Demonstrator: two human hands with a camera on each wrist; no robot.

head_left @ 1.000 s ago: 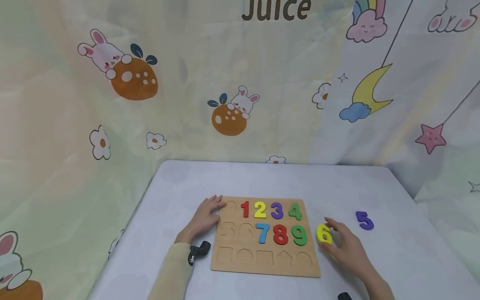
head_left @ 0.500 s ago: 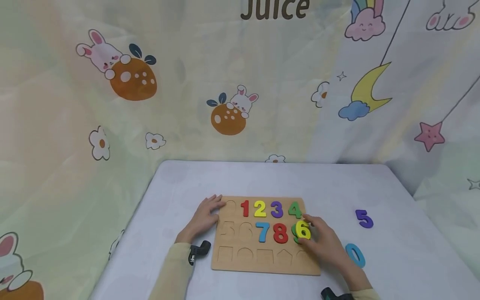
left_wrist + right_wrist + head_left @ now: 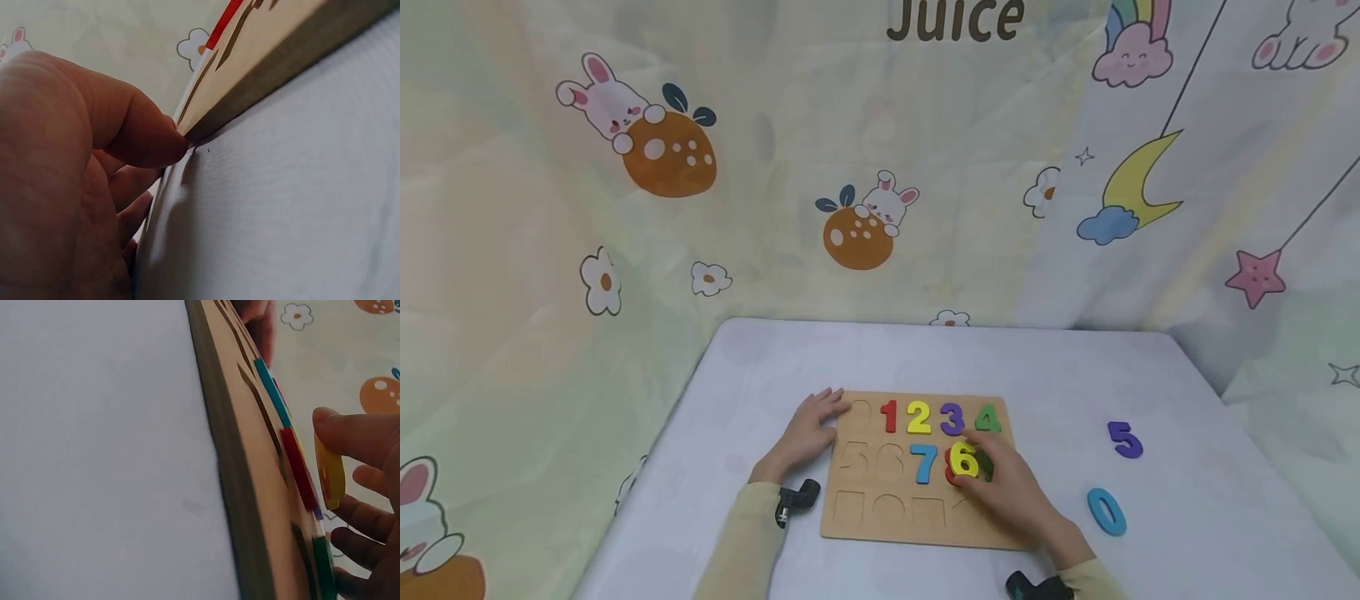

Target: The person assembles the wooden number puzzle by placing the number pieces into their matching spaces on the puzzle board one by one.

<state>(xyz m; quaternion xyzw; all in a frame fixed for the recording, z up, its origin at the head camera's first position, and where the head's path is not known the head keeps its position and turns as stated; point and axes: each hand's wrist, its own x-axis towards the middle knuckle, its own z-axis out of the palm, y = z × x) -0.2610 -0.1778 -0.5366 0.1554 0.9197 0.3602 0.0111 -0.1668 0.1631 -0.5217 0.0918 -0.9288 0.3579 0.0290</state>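
Observation:
My right hand (image 3: 1011, 492) pinches a yellow number 6 (image 3: 964, 459) between thumb and fingers. It is above the wooden number board (image 3: 887, 531), overlapping the red number 8 in the head view; the right wrist view shows the yellow piece (image 3: 331, 472) raised off the board. My left hand (image 3: 802, 435) rests at the board's upper left edge, fingers extended and thumb (image 3: 153, 140) touching the side. Red 1 (image 3: 889, 417), yellow 2 (image 3: 918, 418), purple 3 (image 3: 952, 418), green 4 (image 3: 988, 417) and blue 7 (image 3: 923, 463) lie in their recesses. The green 9 is mostly hidden.
A purple number 5 (image 3: 1125, 439) and a blue number 0 (image 3: 1107, 512) lie on the white table (image 3: 1195, 500), right of the board. The 5- and 6-shaped recesses (image 3: 891, 460) and the bottom-row recesses show bare wood. A patterned cloth (image 3: 760, 208) hangs behind.
My right hand has carried the yellow 6 leftward from beside the board, past the green 9, to over the red 8. The blue 0 has come into sight. My left hand has stayed put.

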